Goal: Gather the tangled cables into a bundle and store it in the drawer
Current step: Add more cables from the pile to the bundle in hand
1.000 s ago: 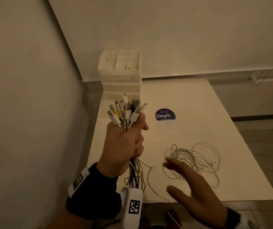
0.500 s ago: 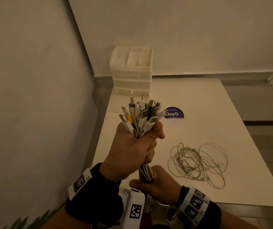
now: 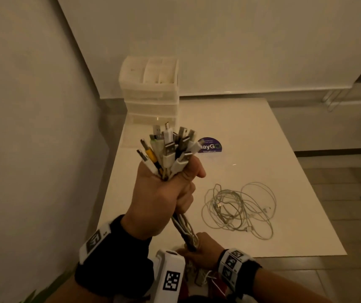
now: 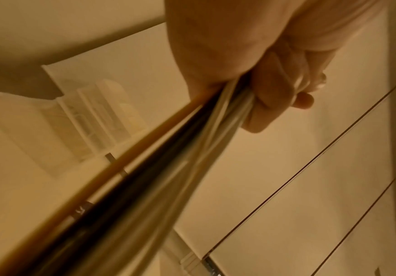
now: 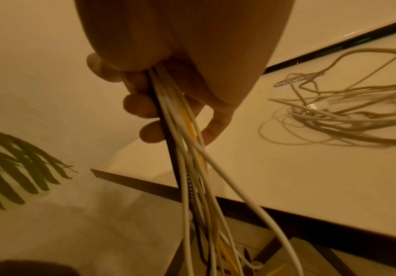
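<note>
My left hand holds a bundle of cables upright in its fist, with several USB plugs fanning out above the thumb. Below it, my right hand grips the same cables where they hang, near the table's front edge. The left wrist view has my left hand curled round the taut white, black and yellow cables. The right wrist view has my right hand closed on the strands, which trail down past the table edge. A loose tangle of white cables lies on the table to the right.
A white plastic drawer unit stands at the table's far left corner against the wall, its drawers closed. A purple round sticker lies flat on the white table. A wall runs close on the left. Green plant leaves show below.
My right hand went from hovering open over the table to gripping the hanging cables under my left hand, then slid lower along them. My left hand has kept the bundle upright.
</note>
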A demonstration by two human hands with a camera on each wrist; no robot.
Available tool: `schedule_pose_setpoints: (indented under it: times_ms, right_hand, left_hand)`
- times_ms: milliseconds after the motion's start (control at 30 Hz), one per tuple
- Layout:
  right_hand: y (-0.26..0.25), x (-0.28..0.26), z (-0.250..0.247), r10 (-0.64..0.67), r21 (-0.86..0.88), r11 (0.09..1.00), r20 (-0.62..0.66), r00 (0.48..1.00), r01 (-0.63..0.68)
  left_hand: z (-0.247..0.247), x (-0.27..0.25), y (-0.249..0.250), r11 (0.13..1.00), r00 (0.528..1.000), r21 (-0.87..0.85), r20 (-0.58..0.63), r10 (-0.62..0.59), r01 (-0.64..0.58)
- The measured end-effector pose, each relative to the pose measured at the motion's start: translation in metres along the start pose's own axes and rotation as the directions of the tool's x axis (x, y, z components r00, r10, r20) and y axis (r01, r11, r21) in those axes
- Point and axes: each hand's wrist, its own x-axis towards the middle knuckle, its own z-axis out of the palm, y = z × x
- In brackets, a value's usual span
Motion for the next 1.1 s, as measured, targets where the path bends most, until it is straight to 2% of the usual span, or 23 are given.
schedule_pose_setpoints:
  times_ms: [67, 167, 233, 333, 400, 467, 567, 700, 767, 933, 967, 1000, 1067, 1100]
  right_hand:
    - [0.005, -0.009, -0.007, 0.026, -0.016, 1.0, -0.02, 0.999, -0.026]
    - [0.017, -0.026, -0.021, -0.067, -0.051, 0.997, -0.043, 0.997, 0.065]
    - [0.032, -0.039, -0.037, -0.074, -0.082, 0.994, -0.021, 0.997, 0.073]
    - [0.065, -0.058, -0.069, 0.037, -0.162, 0.986, 0.009, 0.999, -0.035]
    - [0.097, -0.062, -0.087, 0.114, -0.309, 0.942, -0.07, 0.991, -0.13]
    - [0.125, -0.059, -0.098, 0.158, -0.407, 0.884, -0.201, 0.967, -0.229]
    - [0.146, -0.045, -0.101, 0.107, -0.462, 0.855, -0.288, 0.952, -0.236]
    - [0.146, -0.025, -0.091, 0.009, -0.468, 0.861, -0.382, 0.924, -0.201]
    - [0.147, -0.021, -0.088, -0.001, -0.513, 0.834, -0.371, 0.928, -0.204]
    - [0.144, -0.018, -0.097, 0.0, -0.681, 0.699, -0.308, 0.952, -0.22]
    - [0.135, -0.018, -0.104, 0.001, -0.662, 0.713, -0.327, 0.945, -0.23]
    - [0.122, -0.018, -0.112, -0.008, -0.597, 0.771, -0.357, 0.934, -0.221]
    - [0.094, -0.023, -0.134, 0.011, -0.326, 0.93, -0.431, 0.902, -0.167]
    - [0.077, -0.027, -0.147, 0.011, -0.199, 0.973, -0.475, 0.88, -0.12]
  left_hand:
    - [-0.003, 0.004, -0.003, 1.0, 0.998, -0.002, -0.066, -0.022, 0.022]
    - [-0.001, 0.007, -0.006, 0.999, 0.998, -0.026, -0.052, -0.023, 0.022]
    - [0.003, 0.008, -0.009, 0.999, 0.997, -0.031, -0.067, -0.031, 0.029]
    - [0.011, 0.01, -0.019, 1.0, 0.995, 0.001, -0.094, -0.03, 0.03]
    - [0.014, 0.011, -0.024, 0.999, 0.994, 0.019, -0.099, -0.039, 0.041]
    - [0.018, 0.014, -0.028, 0.998, 0.993, 0.036, -0.109, -0.044, 0.049]
    - [0.024, 0.02, -0.03, 0.998, 0.989, 0.042, -0.141, -0.046, 0.052]
    - [0.026, 0.027, -0.031, 0.997, 0.98, 0.009, -0.187, -0.069, 0.072]
    - [0.026, 0.028, -0.03, 0.997, 0.976, 0.01, -0.207, -0.073, 0.077]
    - [0.028, 0.032, -0.032, 0.998, 0.965, 0.026, -0.258, -0.048, 0.057]
    - [0.028, 0.034, -0.033, 0.998, 0.964, 0.029, -0.262, -0.045, 0.054]
    - [0.028, 0.036, -0.033, 0.998, 0.963, 0.031, -0.266, -0.041, 0.051]
    - [0.028, 0.041, -0.034, 0.999, 0.96, 0.03, -0.279, -0.035, 0.046]
    - [0.028, 0.044, -0.035, 0.999, 0.958, 0.023, -0.285, -0.033, 0.041]
